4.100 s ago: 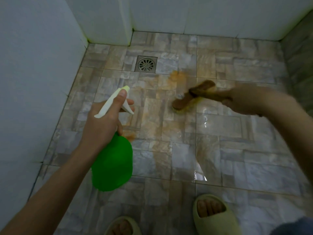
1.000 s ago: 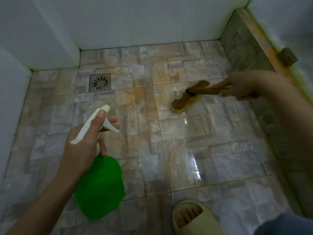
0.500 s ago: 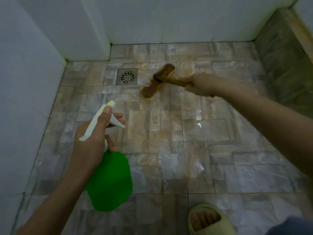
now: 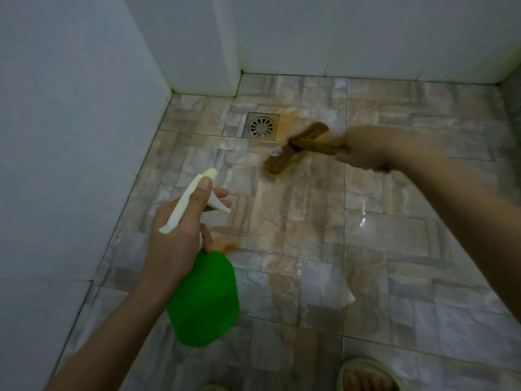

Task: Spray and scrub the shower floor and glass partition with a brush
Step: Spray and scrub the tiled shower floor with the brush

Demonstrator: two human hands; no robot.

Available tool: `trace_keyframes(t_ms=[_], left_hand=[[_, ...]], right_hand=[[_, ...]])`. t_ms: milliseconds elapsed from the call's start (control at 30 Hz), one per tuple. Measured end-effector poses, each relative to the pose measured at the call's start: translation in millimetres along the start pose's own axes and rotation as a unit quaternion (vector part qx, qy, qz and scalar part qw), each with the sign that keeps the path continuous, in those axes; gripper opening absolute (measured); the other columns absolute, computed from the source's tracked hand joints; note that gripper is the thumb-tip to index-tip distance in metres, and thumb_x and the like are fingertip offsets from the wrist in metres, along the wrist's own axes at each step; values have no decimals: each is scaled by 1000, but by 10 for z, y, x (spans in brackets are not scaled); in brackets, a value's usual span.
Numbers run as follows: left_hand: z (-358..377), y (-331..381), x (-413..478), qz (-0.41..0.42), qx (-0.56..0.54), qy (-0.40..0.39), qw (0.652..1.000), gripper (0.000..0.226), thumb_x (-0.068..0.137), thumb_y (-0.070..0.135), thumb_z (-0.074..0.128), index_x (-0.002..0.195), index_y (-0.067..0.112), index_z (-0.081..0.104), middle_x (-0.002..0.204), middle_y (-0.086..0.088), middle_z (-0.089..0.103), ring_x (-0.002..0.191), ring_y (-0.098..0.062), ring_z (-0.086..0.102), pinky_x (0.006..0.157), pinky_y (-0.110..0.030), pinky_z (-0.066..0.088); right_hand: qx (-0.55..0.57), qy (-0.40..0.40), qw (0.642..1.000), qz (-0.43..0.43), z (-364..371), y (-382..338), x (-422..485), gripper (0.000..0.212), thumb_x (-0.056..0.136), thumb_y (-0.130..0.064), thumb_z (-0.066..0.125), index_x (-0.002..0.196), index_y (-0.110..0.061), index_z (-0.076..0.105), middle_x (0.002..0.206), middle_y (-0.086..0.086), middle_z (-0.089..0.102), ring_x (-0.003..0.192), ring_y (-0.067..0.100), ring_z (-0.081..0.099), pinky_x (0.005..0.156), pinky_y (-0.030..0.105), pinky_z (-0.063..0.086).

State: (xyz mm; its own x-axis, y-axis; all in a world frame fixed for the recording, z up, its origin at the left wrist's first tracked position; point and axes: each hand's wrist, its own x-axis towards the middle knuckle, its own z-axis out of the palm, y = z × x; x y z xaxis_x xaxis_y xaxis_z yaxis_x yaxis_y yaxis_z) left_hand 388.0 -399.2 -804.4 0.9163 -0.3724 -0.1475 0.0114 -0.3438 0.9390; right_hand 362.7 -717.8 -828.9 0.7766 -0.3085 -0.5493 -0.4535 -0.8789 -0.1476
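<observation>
Head view: right hand (image 4: 363,149) grips brush (image 4: 296,149); left hand (image 4: 176,235) grips spray bottle (image 4: 204,300).

Plain white walls (image 4: 70,108) enclose the shower floor (image 4: 394,263), laid in mottled grey-brown stone-pattern tiles, wet and glinting under dim light. A square metal drain (image 4: 261,127) sits near the floor's far left corner, by a jutting white column (image 4: 203,52).

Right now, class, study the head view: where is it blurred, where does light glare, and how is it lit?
Head view: motion blur smears the right hand and brush; the left hand and green spray bottle look sharper; white glare glints on the shiny floor; overall the lighting is dim and bluish.
</observation>
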Motion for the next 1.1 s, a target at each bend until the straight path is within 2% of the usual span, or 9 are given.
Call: trace_keyframes(t_ms=[233, 333, 433, 567, 633, 733, 867, 1000, 1100], left_hand=[[-221, 46, -225, -14, -5, 46, 999, 34, 94, 54, 46, 79, 49, 76, 98, 8, 78, 69, -51, 65, 45, -30, 46], [-399, 46, -389, -21, -12, 60, 998, 42, 94, 55, 45, 90, 27, 77, 99, 5, 79, 51, -36, 60, 44, -28, 45], [-633, 53, -568, -25, -19, 79, 996, 47, 97, 53, 48, 95, 15, 75, 99, 0, 79, 42, -13, 55, 40, -23, 44], [-947, 14, -773, -32, -36, 102, 994, 31, 93, 54, 54, 85, 34, 77, 98, 0, 79, 48, -13, 59, 38, -23, 43], [-1113, -29, -825, -37, -20, 100, 994, 40, 94, 56, 53, 87, 25, 76, 97, 0, 78, 41, -13, 54, 39, -23, 43], [-1316, -153, -839, -56, 21, 54, 997, 51, 88, 65, 50, 88, 22, 77, 97, 2, 78, 39, -21, 50, 42, -21, 44], [-1389, -474, -895, -120, 92, -30, 988, 60, 87, 73, 53, 77, 18, 75, 70, -10, 72, 40, -21, 52, 49, -25, 46], [-1307, -752, -950, -174, 115, -41, 977, 56, 90, 60, 60, 60, 13, 64, 47, 2, 59, 36, -9, 50, 46, -23, 47], [-1328, -897, -908, -221, 76, -17, 972, 56, 87, 61, 64, 60, 12, 64, 50, -1, 61, 35, -8, 50, 41, -20, 43]], right_hand=[[15, 50, 996, -74, 252, -601, 214, 47, 103, -26, 34, 148, -35, 26, 81, 9, 56, 55, 22, 56, 46, 29, 46], [-16, -3, 998, -68, 195, -642, -154, 41, 102, -20, 37, 141, -34, 36, 85, 12, 55, 61, 26, 60, 56, 37, 57], [-22, -91, 994, -56, 408, -719, -763, 47, 103, -21, 33, 129, -58, 19, 85, 11, 55, 53, 24, 62, 47, 33, 56], [-42, -20, 994, -95, 503, -1055, -458, 59, 102, -22, 30, 142, -59, 7, 78, 17, 62, 47, 27, 61, 38, 27, 48], [-69, -18, 993, -93, 372, -1281, -151, 64, 101, -18, 29, 139, -63, 4, 80, 20, 62, 51, 30, 62, 41, 31, 51], [-163, -47, 982, -84, 31, -1617, 2, 37, 100, -10, 39, 136, -18, 42, 94, 23, 66, 68, 36, 68, 53, 35, 53], [-213, -89, 971, -58, -283, -2037, -3, 16, 100, -8, 43, 104, 5, 52, 85, 17, 65, 49, 17, 55, 40, 24, 45], [-169, -98, 980, -23, -209, -2333, 35, 12, 97, -2, 46, 91, 6, 52, 64, 11, 45, 20, 4, 41, 25, 12, 29], [-125, -69, 990, -4, -107, -2340, -9, 18, 97, -7, 46, 87, 6, 54, 68, 16, 56, 42, 17, 57, 44, 21, 46]])
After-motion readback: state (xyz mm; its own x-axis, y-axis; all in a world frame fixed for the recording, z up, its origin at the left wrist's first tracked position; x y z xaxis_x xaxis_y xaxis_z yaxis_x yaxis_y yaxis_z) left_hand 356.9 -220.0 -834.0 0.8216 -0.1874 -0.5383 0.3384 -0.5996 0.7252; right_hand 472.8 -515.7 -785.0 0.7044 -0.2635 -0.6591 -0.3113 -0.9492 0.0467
